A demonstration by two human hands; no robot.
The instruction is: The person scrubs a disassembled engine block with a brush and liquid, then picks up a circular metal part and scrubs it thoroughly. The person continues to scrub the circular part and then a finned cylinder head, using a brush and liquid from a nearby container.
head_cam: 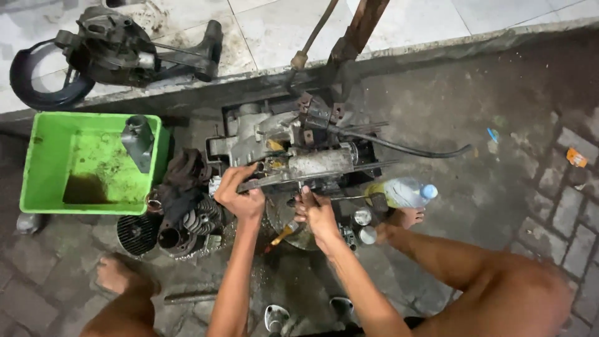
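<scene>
Head view down on a grimy engine case (293,153) sitting on dark paving, just below a tiled step. Left hand (240,196) curled over the near left edge of the case, fingers wrapped and pressed on the metal, not spread. Right hand (317,212) closed around a thin metal tool (340,198) at the near side of the case, fingers bunched together; what the tool tip touches is hidden behind the hand. A yellow-handled screwdriver (282,235) lies on the ground just below the right hand, apart from it.

Green plastic tub (47,181) left of the case: holds a grey metal part (138,142) standing upright in its far right corner, plus a dark oily puddle (84,189) at the near side and dirt specks over the floor. Finned cylinder (187,218) and other dark parts between tub and left hand, touching each other. Clear plastic bottle (404,191) with blue cap lying on its side right of the case, yellowish liquid inside. Two small round metal cups (363,226) near the right wrist; contents too small to tell. Black hose (405,150) runs off the case to the right. Another dark engine part with a rubber ring (93,53) up on the tiles, well apart
</scene>
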